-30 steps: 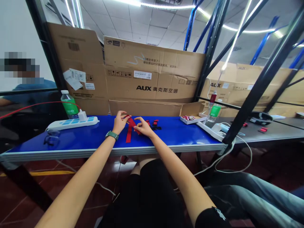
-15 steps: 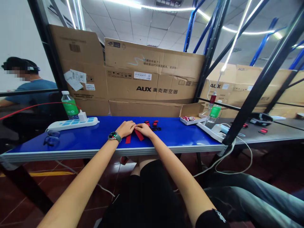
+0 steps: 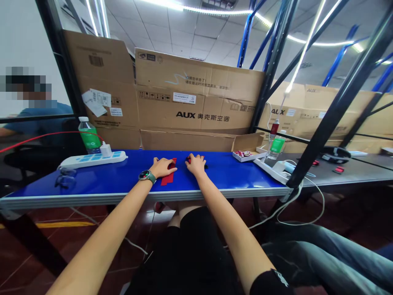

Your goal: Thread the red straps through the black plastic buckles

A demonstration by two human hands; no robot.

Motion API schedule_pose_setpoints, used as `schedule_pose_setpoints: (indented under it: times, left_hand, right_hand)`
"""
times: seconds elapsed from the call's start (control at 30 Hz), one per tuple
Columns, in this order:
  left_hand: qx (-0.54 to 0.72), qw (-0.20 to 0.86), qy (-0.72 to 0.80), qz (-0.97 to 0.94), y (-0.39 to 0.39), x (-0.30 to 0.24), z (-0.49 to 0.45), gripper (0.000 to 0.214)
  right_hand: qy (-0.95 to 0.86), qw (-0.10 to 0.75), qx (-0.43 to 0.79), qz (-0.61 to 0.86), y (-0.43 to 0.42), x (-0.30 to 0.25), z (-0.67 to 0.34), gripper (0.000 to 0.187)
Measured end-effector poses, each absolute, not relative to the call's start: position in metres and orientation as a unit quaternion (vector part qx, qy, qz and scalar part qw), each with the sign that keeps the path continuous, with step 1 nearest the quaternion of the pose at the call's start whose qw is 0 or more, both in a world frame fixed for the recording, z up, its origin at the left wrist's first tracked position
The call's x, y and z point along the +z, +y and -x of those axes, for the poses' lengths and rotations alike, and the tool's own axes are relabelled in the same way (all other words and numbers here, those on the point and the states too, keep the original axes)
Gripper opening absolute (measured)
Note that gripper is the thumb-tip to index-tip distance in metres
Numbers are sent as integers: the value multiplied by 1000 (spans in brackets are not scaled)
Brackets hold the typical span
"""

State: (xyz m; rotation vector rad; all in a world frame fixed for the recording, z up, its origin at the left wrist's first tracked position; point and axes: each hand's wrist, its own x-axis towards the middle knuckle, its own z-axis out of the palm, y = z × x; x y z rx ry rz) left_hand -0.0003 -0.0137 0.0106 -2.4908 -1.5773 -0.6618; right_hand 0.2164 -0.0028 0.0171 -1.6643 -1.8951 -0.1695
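Note:
My left hand rests on the blue tabletop, a watch on its wrist. Its thumb and fingers are apart over flat red strips, which stick out below and beyond the hand. To its right, my right hand bends down over small black-and-red pieces. Its thumb and forefinger close around one small black-and-red piece, mostly covered by the fingers. A bit of black shows beside the hand. The exact kind of these pieces is too small to make out.
A white power strip, a green-labelled bottle and glasses lie to the left. An open small box and another bottle stand right. Cardboard walls the back. A person sits at far left; someone's legs are at right.
My hands, together over the red strips before, have parted. The right hand has moved right onto the black-and-red pieces. The red strips now lie closer together under my left hand.

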Motion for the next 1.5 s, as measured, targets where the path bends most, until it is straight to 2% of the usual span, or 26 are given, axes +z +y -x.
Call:
schedule_pose_setpoints:
  times: [0.1,0.2,0.37,0.47,0.6,0.67,0.83,1.03,1.1,1.2,1.37,1.5]
  left_hand:
    - [-218,70,-514,826,-11,8,2,42]
    - [-212,69,-511,830,-9,5,4,48]
    - [-188,15,-531,826,-3,-3,7,54]
    - [-228,28,-530,816,-4,-1,7,54]
    - [-341,87,-447,823,-10,12,3,67]
    - [-363,85,-386,844,-12,19,1,67]
    - [-346,69,-326,877,-15,27,1,35]
    - [-334,105,-341,873,-15,24,1,29]
    - [-313,127,-341,877,-16,24,-1,29]
    - [-297,157,-352,874,-17,26,-2,27]
    - [-332,176,-372,849,-19,30,0,19]
    - [-321,164,-367,858,-19,29,1,18]
  right_hand:
    - [-737,251,-84,621,-2,16,-214,41]
    - [-751,265,-85,599,1,19,-212,39]
    - [-745,447,44,492,11,22,-211,31]
    - [-719,502,141,459,14,22,-212,28]
    - [-715,492,206,452,11,20,-212,23]
    - [-733,475,222,433,7,19,-211,22]
    - [-777,424,233,403,2,19,-210,23]
    - [-825,372,54,422,3,20,-209,27]
    - [-820,360,31,443,4,18,-209,22]
    - [-791,395,78,461,10,17,-211,15]
    - [-746,482,187,420,22,20,-215,22]
    - [-765,452,158,431,16,20,-214,24]
